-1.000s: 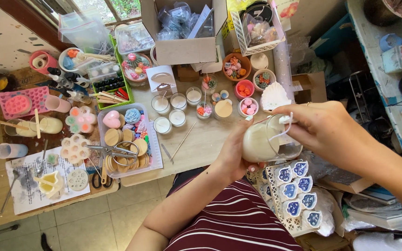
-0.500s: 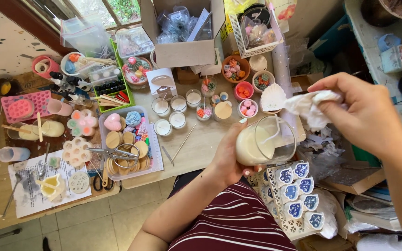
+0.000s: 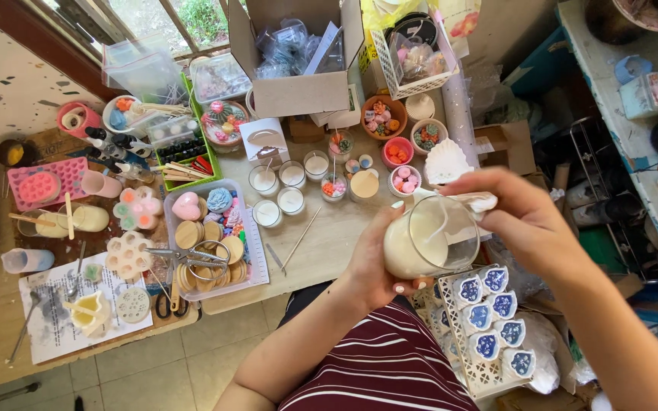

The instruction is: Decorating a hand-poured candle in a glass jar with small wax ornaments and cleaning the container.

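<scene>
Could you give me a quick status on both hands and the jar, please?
Left hand grips tilted candle jar. Right hand presses white tissue at its rim. Nothing obstructing.

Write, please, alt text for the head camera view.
A person's left hand holds a tilted glass candle jar of cream wax while the right hand presses a white tissue at its rim, above a crowded craft table with small candles.

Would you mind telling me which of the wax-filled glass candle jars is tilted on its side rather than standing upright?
The large glass jar held in the left hand, tilted with its mouth toward the right hand. The small jars stand upright on the table.
</scene>
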